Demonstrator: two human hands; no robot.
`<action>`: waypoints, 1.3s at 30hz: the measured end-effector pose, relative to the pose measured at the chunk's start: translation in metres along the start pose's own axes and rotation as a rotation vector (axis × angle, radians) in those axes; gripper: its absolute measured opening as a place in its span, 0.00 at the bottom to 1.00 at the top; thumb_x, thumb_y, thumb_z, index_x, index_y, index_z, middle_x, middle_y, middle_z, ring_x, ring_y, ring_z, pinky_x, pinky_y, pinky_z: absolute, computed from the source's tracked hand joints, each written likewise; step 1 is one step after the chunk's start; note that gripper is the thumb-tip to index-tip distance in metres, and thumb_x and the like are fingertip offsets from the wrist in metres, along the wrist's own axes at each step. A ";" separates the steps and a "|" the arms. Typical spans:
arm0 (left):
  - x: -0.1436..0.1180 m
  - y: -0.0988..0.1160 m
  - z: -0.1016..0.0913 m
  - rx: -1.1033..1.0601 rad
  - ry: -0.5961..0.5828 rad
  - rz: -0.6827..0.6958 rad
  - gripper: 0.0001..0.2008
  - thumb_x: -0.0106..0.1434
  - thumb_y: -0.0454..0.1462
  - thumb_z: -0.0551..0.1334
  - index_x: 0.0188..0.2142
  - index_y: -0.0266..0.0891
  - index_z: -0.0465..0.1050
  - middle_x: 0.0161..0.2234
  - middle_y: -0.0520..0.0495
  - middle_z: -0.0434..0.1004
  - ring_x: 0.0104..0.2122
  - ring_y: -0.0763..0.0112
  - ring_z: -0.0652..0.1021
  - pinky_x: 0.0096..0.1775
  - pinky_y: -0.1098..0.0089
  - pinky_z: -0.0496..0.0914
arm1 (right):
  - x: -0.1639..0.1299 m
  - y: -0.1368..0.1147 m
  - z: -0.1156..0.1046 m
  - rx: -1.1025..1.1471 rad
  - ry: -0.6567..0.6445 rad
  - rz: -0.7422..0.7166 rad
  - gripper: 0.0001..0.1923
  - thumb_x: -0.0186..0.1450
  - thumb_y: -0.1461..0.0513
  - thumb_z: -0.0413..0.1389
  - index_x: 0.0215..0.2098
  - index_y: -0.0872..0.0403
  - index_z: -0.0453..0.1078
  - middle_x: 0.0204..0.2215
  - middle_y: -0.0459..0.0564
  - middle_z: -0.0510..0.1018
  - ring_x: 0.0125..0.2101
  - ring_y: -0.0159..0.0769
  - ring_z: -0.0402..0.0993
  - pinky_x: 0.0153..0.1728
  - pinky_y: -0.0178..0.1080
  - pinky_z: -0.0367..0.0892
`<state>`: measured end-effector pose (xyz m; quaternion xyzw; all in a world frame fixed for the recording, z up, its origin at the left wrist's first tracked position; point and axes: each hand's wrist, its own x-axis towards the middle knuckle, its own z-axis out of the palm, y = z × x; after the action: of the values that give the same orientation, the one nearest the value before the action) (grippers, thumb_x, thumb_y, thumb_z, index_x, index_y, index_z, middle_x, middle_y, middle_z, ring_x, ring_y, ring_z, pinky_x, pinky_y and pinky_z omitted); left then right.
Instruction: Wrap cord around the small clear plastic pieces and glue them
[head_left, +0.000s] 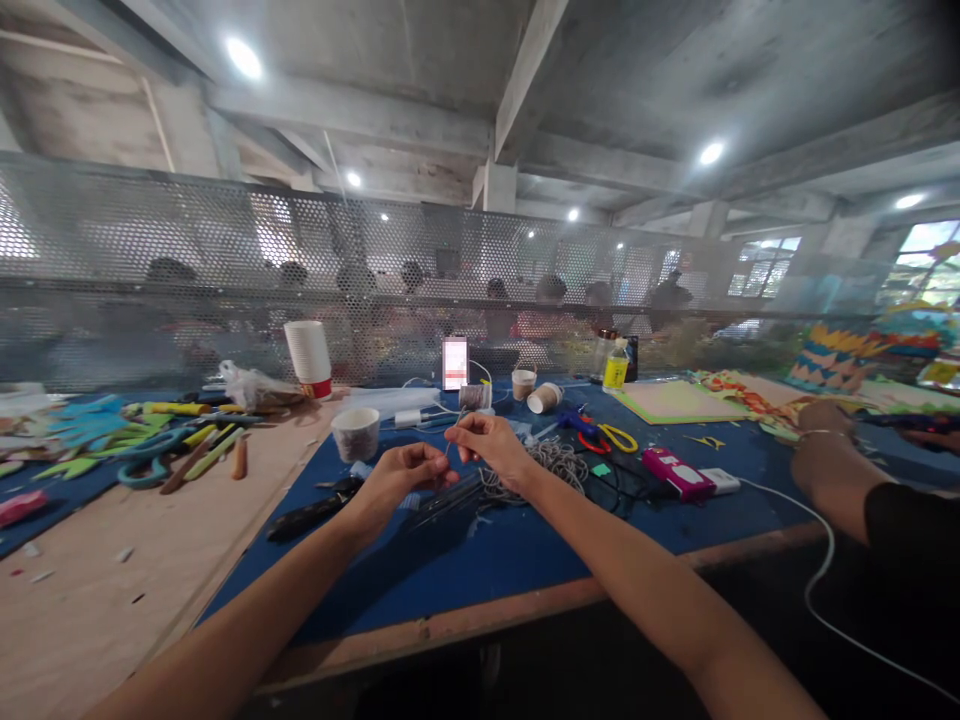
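Grey cord (450, 440) between both hands (450, 455)

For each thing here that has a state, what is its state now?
left hand: fingers pinched on a thin wire
right hand: fingers pinched on the same wire
phone: upright, screen lit
paper cup: upright
tipped cup: on its side
cup stack: stacked upside down
scissors: lying closed

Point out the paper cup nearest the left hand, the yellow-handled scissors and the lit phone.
paper cup (355, 433), head view, on its side wall.
yellow-handled scissors (616, 437), head view, on the yellow handle loop.
lit phone (454, 362), head view, on the bright screen.
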<state>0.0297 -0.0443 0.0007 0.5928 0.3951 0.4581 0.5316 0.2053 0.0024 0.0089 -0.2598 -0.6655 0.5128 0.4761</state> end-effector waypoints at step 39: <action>0.003 -0.001 0.003 0.130 0.091 0.116 0.12 0.52 0.44 0.70 0.30 0.38 0.76 0.29 0.46 0.81 0.31 0.67 0.78 0.38 0.68 0.70 | 0.000 0.005 0.000 0.026 -0.016 -0.023 0.20 0.54 0.48 0.64 0.27 0.56 0.70 0.17 0.42 0.71 0.18 0.25 0.61 0.22 0.32 0.54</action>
<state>0.0337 -0.0423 -0.0003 0.6266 0.4127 0.4879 0.4461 0.2048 0.0043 0.0047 -0.2416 -0.6656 0.5180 0.4799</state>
